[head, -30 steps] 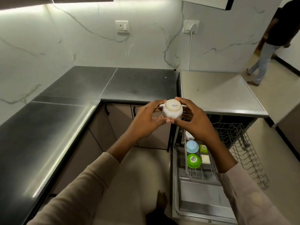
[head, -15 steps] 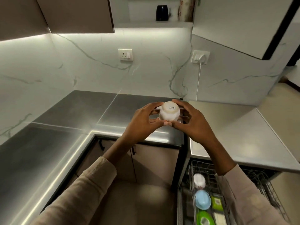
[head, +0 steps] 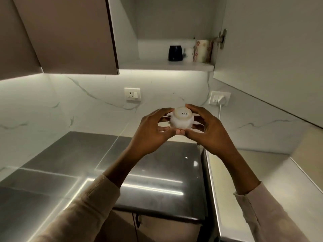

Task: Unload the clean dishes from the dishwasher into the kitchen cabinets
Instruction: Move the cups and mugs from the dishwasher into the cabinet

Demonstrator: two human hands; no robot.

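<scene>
cup [head: 180, 121], white, its printed base facing you, is held up between your two hands over the far stretch of the steel counter [head: 153, 165]. your left hand [head: 150, 133] curls round its left side, your right hand [head: 208, 135] round its right, thumb tips touching beneath it. on the open cabinet shelf [head: 157, 65] above stand a black mug [head: 175, 53] and a flowered container [head: 201, 50].
</scene>
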